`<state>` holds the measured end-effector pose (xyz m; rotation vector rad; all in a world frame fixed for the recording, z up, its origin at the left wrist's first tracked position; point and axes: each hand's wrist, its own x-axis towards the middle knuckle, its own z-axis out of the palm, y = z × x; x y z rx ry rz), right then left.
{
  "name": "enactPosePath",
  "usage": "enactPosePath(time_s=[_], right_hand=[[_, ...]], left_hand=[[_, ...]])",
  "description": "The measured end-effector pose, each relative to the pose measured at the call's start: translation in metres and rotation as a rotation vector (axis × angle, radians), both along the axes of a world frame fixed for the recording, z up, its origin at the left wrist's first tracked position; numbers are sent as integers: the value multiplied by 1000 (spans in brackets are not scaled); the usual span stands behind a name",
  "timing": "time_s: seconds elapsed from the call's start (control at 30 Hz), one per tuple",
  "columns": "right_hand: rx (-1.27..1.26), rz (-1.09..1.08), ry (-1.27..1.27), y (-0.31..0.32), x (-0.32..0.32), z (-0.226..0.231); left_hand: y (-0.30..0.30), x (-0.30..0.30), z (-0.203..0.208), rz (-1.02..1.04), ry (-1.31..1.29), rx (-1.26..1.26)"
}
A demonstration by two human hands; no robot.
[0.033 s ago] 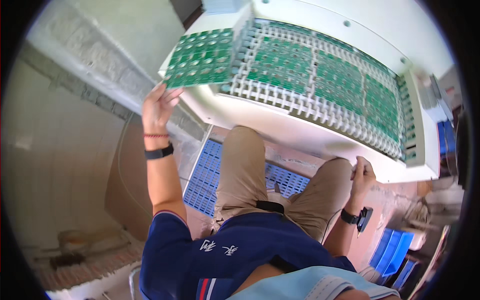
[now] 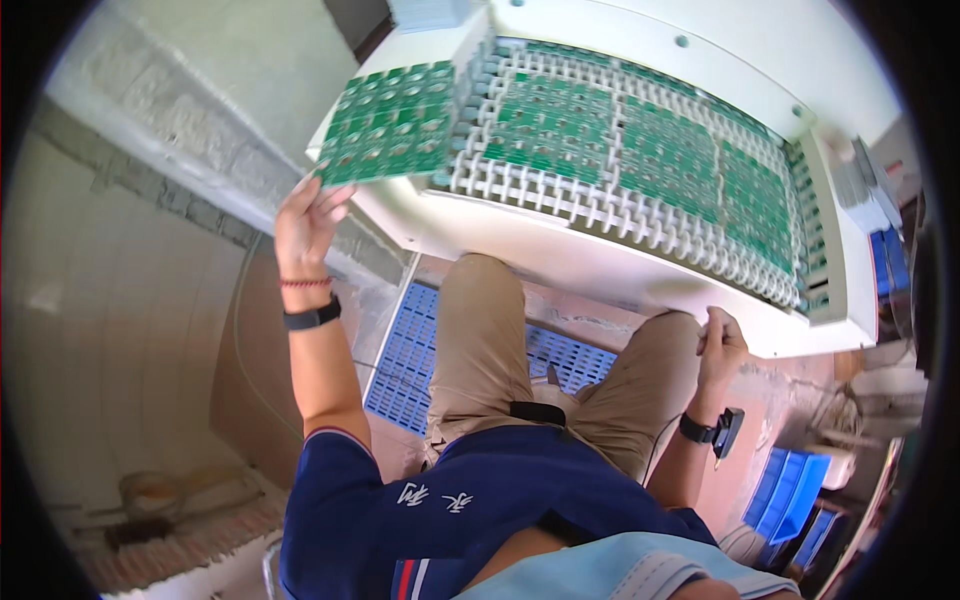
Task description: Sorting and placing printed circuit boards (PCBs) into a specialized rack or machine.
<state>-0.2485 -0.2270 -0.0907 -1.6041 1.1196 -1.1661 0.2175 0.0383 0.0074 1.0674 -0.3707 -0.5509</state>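
A green circuit board panel (image 2: 388, 125) with rows of pale round spots lies at the left end of a white conveyor machine (image 2: 560, 235). My left hand (image 2: 310, 220) pinches its near left corner between thumb and fingers. Farther right, several more green circuit boards (image 2: 555, 125) lie flat on the white roller and finger-chain bed (image 2: 610, 205). My right hand (image 2: 722, 345) is beside my right knee, just below the machine's front edge. Its fingers are curled, and whatever they may hold is hidden.
A pale stack (image 2: 430, 12) stands at the machine's far left. Grey flat pieces (image 2: 865, 190) lean at its right end. Blue slotted mats (image 2: 405, 360) cover floor under my legs. Blue bins (image 2: 785, 495) stand at lower right. A concrete ledge (image 2: 190, 120) runs along the left.
The whole view has shifted slightly. My left hand and the board's near left corner sit a little lower and farther left in the picture; the pinch is unchanged. My right hand stays by the knee.
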Motion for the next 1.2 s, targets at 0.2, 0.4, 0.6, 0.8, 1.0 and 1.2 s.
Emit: enactPosePath(time_s=[0.2,0.4,0.6,0.8,1.0,1.2], right_hand=[[74,-27,-25,15,10,10],[149,216,-75,45,31,16],[315,520,-225,75,40,14],[467,529,-276,81,44,1],[518,465,-212,80,47,5],[519,436,-159,80,48,7]], left_hand=[[8,-61,-6,-49,-64,-114],[-13,-150,-30,-148,66,-164],[-34,-196,-58,-290,123,-49],[-34,-206,-87,-396,203,7],[-36,-207,-93,-398,243,32],[-42,-208,-98,-367,300,80]])
